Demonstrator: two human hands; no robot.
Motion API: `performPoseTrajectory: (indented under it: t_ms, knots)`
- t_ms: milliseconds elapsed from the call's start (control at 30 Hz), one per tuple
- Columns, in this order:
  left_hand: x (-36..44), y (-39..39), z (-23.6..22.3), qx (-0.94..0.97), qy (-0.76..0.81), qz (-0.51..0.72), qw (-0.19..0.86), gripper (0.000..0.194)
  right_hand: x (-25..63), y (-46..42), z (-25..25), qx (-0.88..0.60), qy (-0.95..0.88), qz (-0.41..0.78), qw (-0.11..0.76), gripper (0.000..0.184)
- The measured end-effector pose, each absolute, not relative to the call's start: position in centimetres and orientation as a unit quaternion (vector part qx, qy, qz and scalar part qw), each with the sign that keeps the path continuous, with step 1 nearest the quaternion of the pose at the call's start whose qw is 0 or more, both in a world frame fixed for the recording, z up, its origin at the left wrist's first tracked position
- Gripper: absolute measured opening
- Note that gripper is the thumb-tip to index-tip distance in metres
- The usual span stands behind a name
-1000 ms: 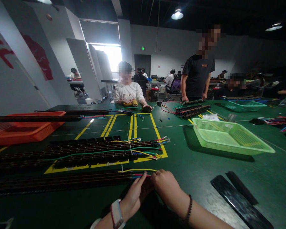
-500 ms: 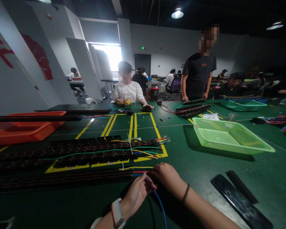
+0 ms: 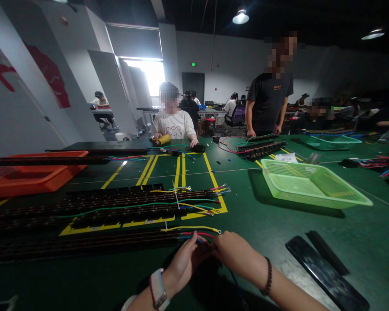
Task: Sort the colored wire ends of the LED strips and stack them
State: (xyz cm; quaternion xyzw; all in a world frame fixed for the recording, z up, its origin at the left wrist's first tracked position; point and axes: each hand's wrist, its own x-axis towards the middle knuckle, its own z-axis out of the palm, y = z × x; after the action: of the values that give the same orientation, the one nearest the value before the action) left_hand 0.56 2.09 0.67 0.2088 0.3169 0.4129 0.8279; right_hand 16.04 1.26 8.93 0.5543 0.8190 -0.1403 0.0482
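A long black strip (image 3: 84,244) lies across the green table (image 3: 262,224) in front of me, with yellow, red and blue wires (image 3: 194,233) at its right end. My left hand (image 3: 183,265), with a watch on the wrist, pinches the wire ends. My right hand (image 3: 235,255), with a bead bracelet, is closed on the same wires just to the right. A thin blue wire trails down under my hands, mostly hidden.
More black strips with coloured wires (image 3: 123,207) lie behind, over yellow floor-tape markings. A light green basket (image 3: 314,185) stands at right, an orange tray (image 3: 32,175) at left, black flat bars (image 3: 324,272) at lower right. Other people sit and stand at the table's far side.
The blue wire that looped down toward me half a second ago is now mostly out of sight. My right hand has shifted slightly toward me and to the right; both hands stay on the wire ends.
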Motion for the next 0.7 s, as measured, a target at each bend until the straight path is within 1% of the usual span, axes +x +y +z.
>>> performPoseTrajectory:
  t_ms: [167, 367, 500, 700]
  knots:
    - [0.6, 2.0, 1.2, 0.211, 0.308, 0.406, 0.834, 0.025, 16.8, 1.8, 8.6, 0.551, 0.823, -0.127, 0.045, 0.020]
    - [1.1, 1.3, 1.8, 0.276, 0.348, 0.381, 0.811, 0.023, 18.5, 3.7, 7.9, 0.588, 0.789, -0.176, -0.009, 0.017]
    - [0.9, 1.2, 1.9, 0.315, 0.344, 0.364, 0.806, 0.030, 18.8, 4.6, 6.5, 0.610, 0.768, -0.195, 0.010, 0.014]
    - [0.7, 1.3, 1.6, 0.355, 0.339, 0.360, 0.794, 0.033, 18.3, 4.9, 4.6, 0.633, 0.761, -0.137, 0.030, 0.022]
